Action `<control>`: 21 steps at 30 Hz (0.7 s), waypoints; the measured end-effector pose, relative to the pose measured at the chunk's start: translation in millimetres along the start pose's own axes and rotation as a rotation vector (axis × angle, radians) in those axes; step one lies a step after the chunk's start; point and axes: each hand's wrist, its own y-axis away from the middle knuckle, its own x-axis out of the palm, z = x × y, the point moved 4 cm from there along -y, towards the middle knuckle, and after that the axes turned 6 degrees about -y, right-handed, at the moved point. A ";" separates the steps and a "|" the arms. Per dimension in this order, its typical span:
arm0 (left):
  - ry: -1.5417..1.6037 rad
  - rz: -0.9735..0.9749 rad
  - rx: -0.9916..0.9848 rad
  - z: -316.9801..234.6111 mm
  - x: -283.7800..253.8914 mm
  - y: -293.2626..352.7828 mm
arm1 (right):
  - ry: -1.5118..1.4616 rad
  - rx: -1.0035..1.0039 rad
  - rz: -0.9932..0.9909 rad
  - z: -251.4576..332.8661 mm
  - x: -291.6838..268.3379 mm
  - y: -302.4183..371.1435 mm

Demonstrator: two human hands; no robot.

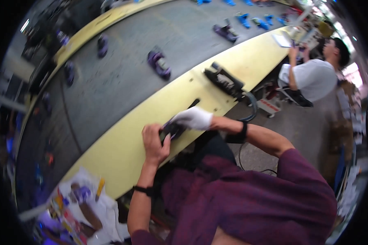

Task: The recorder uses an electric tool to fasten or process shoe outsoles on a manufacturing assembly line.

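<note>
At the near edge of the pale yellow bench (pixel 122 134), both my hands are closed around a black and purple shoe (pixel 172 130). My left hand (pixel 153 142), bare, grips its near left end with the thumb along the side. My right hand (pixel 193 118), in a white glove, holds the other end from above. The fingers cover much of the shoe. Just beyond the glove a thin black handle (pixel 196 102) sticks out; what it belongs to is hidden.
A black hand tool (pixel 224 80) with a grey hose (pixel 252 107) lies right on the bench. Beyond runs a grey belt (pixel 122 61) carrying purple shoes (pixel 159 63) and blue shoes (pixel 243 20). White wrapping (pixel 106 216) with scattered bits lies lower left. A seated person (pixel 313 75) works at right.
</note>
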 end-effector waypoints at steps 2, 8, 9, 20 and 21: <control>-0.005 0.016 -0.068 -1.6 -5.5 5.1 | -0.149 0.173 -0.036 -23.2 1.8 22.5; -0.047 0.034 -0.120 -2.0 -8.2 10.6 | -0.160 -0.130 -0.186 10.3 40.9 18.4; -0.030 0.024 -0.122 -2.8 -5.8 9.8 | -0.107 -0.234 -0.307 11.9 40.1 12.7; -0.125 0.004 -0.014 -5.2 16.1 35.9 | 0.212 -0.092 -0.413 -16.3 70.4 -32.0; -0.112 -0.005 0.002 -11.3 14.4 31.1 | 0.245 0.008 -0.324 -19.3 69.3 -33.9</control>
